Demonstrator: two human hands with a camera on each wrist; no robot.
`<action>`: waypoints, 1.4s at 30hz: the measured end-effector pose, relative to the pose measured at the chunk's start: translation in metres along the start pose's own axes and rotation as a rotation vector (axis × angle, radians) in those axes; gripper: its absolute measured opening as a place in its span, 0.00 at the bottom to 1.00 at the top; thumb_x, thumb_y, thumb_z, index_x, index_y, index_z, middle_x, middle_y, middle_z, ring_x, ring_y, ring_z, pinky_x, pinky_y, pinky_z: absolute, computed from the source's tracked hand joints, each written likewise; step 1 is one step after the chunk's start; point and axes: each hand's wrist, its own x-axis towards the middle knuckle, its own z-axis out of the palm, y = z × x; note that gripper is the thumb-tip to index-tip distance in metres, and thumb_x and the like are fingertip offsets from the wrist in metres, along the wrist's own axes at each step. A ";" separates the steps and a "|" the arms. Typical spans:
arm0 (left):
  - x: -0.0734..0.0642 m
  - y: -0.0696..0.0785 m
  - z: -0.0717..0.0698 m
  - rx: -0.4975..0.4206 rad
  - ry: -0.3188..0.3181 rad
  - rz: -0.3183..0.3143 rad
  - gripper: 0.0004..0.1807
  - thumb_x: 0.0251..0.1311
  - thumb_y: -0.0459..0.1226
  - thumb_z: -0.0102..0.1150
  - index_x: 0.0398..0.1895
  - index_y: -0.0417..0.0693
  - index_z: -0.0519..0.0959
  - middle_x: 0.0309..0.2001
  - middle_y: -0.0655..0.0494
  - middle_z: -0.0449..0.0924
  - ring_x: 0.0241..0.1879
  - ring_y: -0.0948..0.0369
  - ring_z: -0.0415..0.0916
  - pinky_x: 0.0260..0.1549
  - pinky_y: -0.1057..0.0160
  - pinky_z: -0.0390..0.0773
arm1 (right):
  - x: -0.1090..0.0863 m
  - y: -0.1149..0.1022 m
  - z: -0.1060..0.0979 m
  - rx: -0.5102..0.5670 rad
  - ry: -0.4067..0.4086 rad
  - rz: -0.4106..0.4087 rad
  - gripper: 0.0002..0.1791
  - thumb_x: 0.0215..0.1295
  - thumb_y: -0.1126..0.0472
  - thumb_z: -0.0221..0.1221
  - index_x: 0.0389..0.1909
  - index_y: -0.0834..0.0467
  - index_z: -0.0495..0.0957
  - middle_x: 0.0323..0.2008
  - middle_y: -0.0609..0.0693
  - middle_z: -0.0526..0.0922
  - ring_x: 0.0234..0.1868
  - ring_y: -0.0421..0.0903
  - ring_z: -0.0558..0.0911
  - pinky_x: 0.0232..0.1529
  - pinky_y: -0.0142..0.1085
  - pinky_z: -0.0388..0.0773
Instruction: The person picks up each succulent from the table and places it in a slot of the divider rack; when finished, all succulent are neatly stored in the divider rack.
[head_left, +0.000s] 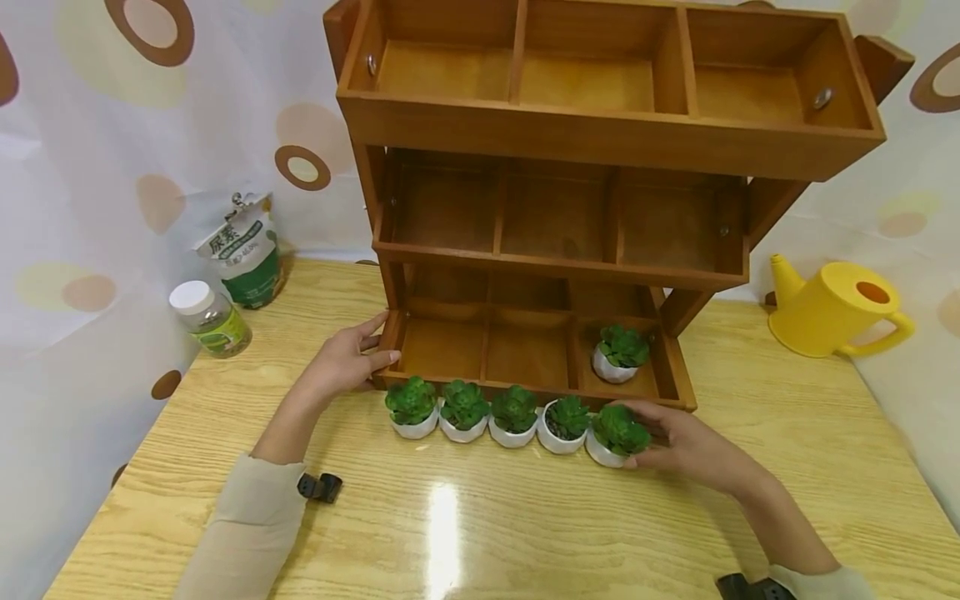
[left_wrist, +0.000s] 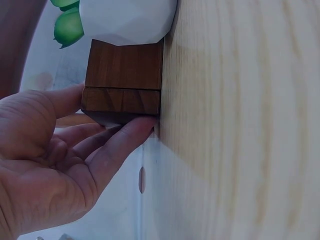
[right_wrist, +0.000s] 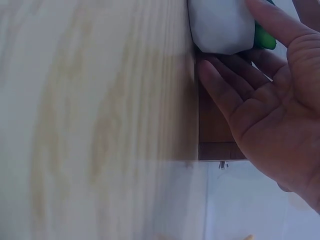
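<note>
A brown three-tier wooden shelf (head_left: 585, 129) stands on the table, each tier split into three compartments. My left hand (head_left: 345, 360) grips the front left corner of its bottom tier, thumb on the top edge and fingers along the side. Several potted succulents (head_left: 514, 410) in white faceted pots form a row before the shelf. At the row's right end, my right hand (head_left: 690, 446) holds a potted succulent (head_left: 617, 433) between thumb and fingers; its white pot (right_wrist: 222, 27) shows in the right wrist view. Another succulent (head_left: 621, 352) sits in the bottom tier's right compartment.
Left of the shelf are a white-capped jar (head_left: 213, 321) and a green and white pouch (head_left: 243, 258) with a clip on top. A yellow watering can (head_left: 832, 308) stands at the right. A patterned cloth (head_left: 67, 208) hangs behind the wooden table (head_left: 375, 533).
</note>
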 end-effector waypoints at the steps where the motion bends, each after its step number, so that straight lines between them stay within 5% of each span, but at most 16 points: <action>1: 0.000 0.000 0.000 0.001 0.001 0.000 0.41 0.74 0.41 0.57 0.83 0.60 0.47 0.77 0.33 0.57 0.66 0.42 0.74 0.46 0.51 0.86 | 0.000 -0.001 0.000 -0.006 -0.003 0.003 0.39 0.63 0.51 0.70 0.73 0.53 0.67 0.68 0.58 0.75 0.60 0.26 0.74 0.56 0.24 0.75; 10: -0.001 0.000 -0.002 0.003 0.002 0.006 0.42 0.74 0.41 0.57 0.83 0.58 0.46 0.76 0.31 0.57 0.66 0.42 0.73 0.46 0.52 0.86 | 0.002 -0.006 0.001 -0.101 0.008 0.039 0.40 0.60 0.46 0.71 0.72 0.50 0.68 0.64 0.52 0.78 0.60 0.42 0.78 0.53 0.27 0.77; 23: -0.001 -0.001 -0.001 -0.009 -0.008 0.000 0.42 0.74 0.42 0.57 0.83 0.61 0.46 0.77 0.33 0.56 0.65 0.43 0.75 0.44 0.52 0.87 | -0.001 -0.007 0.001 -0.150 0.084 0.030 0.39 0.59 0.44 0.72 0.69 0.51 0.72 0.60 0.50 0.82 0.55 0.36 0.80 0.51 0.29 0.79; 31: 0.000 -0.002 -0.001 -0.004 -0.014 -0.006 0.42 0.74 0.42 0.56 0.83 0.62 0.45 0.78 0.33 0.54 0.66 0.42 0.73 0.45 0.52 0.87 | -0.006 -0.008 0.000 -0.160 0.149 0.051 0.39 0.60 0.46 0.71 0.69 0.59 0.72 0.62 0.57 0.80 0.57 0.46 0.80 0.50 0.28 0.79; 42: 0.000 -0.001 -0.001 0.012 -0.010 -0.006 0.42 0.74 0.43 0.57 0.83 0.62 0.46 0.78 0.34 0.55 0.65 0.43 0.74 0.45 0.52 0.87 | -0.016 -0.011 -0.005 -0.080 0.232 0.053 0.40 0.63 0.52 0.70 0.71 0.65 0.67 0.58 0.61 0.82 0.48 0.25 0.79 0.44 0.28 0.81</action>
